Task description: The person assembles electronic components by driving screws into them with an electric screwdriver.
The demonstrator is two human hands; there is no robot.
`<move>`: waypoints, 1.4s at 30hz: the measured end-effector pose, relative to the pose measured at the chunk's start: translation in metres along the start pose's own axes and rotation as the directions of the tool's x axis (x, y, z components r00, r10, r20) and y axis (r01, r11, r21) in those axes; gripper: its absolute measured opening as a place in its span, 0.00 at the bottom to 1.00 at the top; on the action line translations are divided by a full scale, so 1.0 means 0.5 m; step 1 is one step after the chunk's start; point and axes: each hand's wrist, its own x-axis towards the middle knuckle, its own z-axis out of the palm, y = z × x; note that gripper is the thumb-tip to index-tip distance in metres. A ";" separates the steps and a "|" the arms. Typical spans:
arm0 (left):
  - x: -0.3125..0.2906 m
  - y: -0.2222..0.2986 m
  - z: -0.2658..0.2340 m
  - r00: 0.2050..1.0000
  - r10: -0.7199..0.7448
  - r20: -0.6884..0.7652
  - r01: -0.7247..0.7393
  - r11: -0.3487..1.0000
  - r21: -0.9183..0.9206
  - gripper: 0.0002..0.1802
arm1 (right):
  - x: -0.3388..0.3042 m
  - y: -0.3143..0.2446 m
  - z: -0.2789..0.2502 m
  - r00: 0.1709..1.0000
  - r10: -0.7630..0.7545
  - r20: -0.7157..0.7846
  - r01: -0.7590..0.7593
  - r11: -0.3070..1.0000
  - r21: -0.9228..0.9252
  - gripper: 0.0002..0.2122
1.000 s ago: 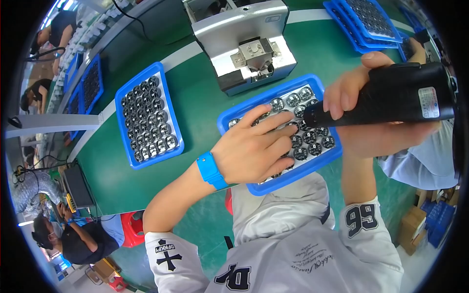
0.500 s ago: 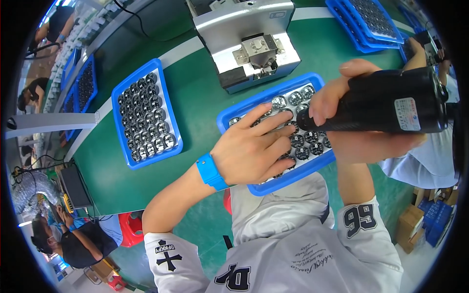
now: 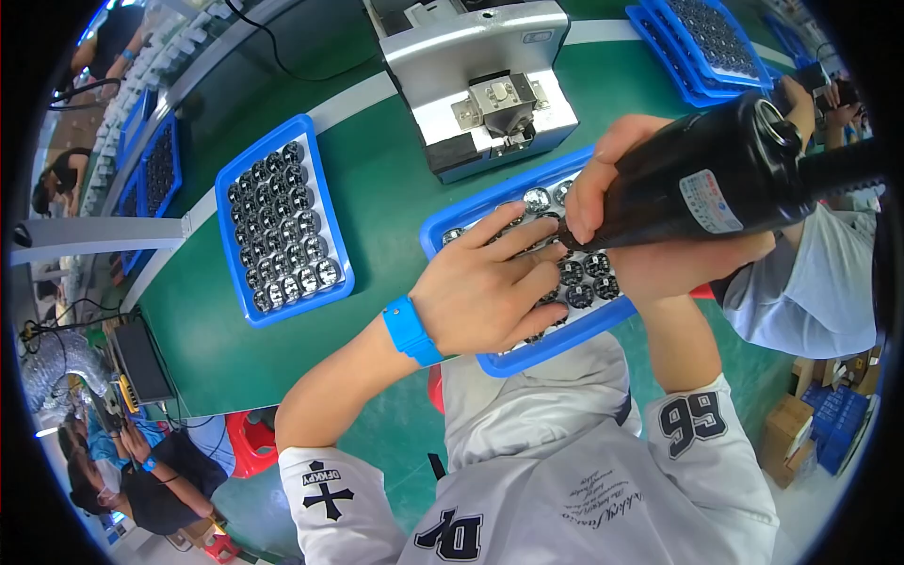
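Note:
A blue tray (image 3: 551, 352) lies in front of me, filled with rows of shiny dark round parts (image 3: 579, 296) on a white liner. My left hand (image 3: 480, 290), a blue band on its wrist, rests palm down over these parts with its fingers spread. In my right hand (image 3: 650, 268) is a black electric screwdriver (image 3: 692, 184), gripped around its body, with a thick black cord at its rear end. The screwdriver's nose points down at a part beside my left fingertips. Its very tip is hidden, so I cannot tell whether it touches.
Another blue tray (image 3: 347, 268) of similar parts lies to the left on the green table (image 3: 377, 188). Behind my tray stands a metal fixture (image 3: 499, 104). Stacked blue trays (image 3: 702, 52) sit at the far right. People work to the left and right; cartons (image 3: 789, 438) stand lower right.
My right hand and the screwdriver have shifted left, and the tool's rear end has swung up and leftward. My left hand stays nearly still. At lower left a seated person has moved.

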 end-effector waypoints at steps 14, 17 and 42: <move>0.003 0.006 0.000 0.999 0.000 -0.037 0.001 1.000 0.021 0.18 | -0.001 -0.008 -0.016 0.996 0.012 0.083 0.011 0.961 -0.277 0.61; 0.001 0.004 0.002 1.000 -0.003 -0.021 0.004 1.000 0.031 0.16 | 0.008 -0.021 -0.002 0.999 0.003 0.039 0.008 0.966 -0.259 0.59; -0.004 -0.002 0.002 0.999 -0.019 -0.047 0.017 0.999 -0.034 0.19 | 0.192 -0.027 0.166 0.964 -0.178 0.195 0.253 0.835 -0.489 0.40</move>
